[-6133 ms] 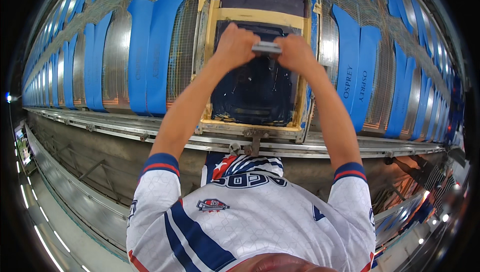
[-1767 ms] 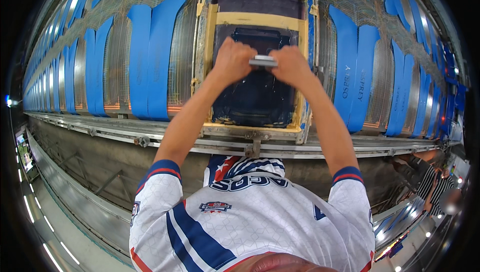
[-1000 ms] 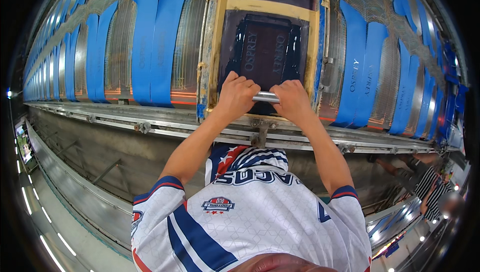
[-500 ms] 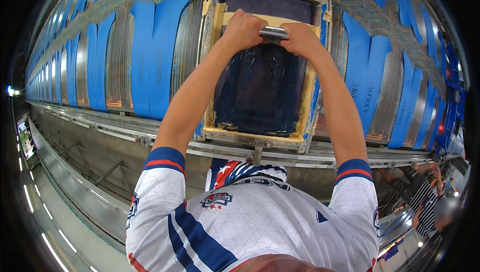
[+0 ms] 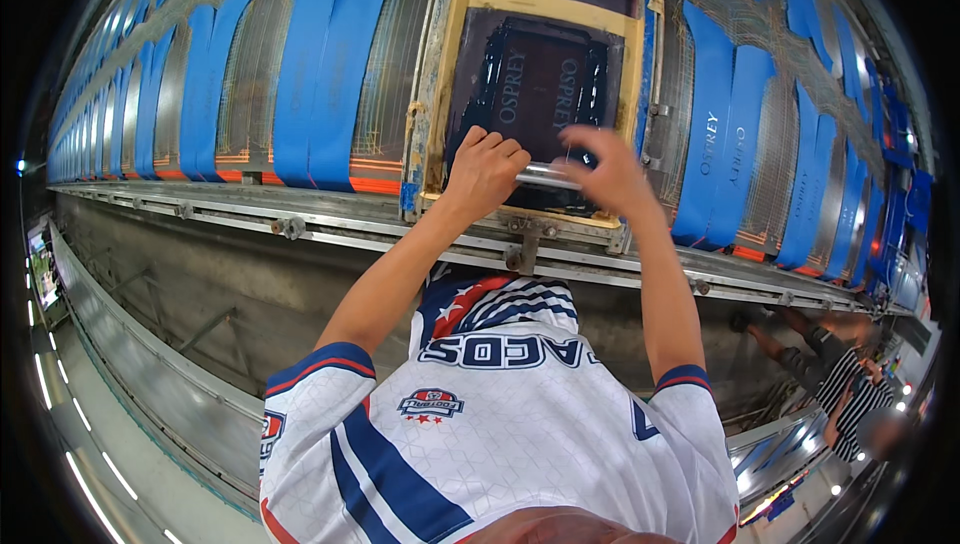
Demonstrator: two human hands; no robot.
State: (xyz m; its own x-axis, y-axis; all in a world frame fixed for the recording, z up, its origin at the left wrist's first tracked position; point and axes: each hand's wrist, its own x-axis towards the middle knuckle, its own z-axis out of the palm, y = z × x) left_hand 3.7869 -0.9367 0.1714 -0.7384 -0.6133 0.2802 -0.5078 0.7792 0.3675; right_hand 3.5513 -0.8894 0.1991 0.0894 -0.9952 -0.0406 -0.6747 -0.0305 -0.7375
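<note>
A long metal table runs across the room, lined with blue cut pieces, and a printing frame sits on it before the worker. Half a second ago both hands gripped the squeegee at the far part of the frame; now it lies at the near end, and pale lettering shows on the dark mesh. The left hand is curled around the squeegee's left end, hiding it. The right hand has loosened, thumb and fingers spread over the other end, too blurred to tell whether they touch. The frame's far left corner is cut off above; the squeegee's blade I can't make out.
</note>
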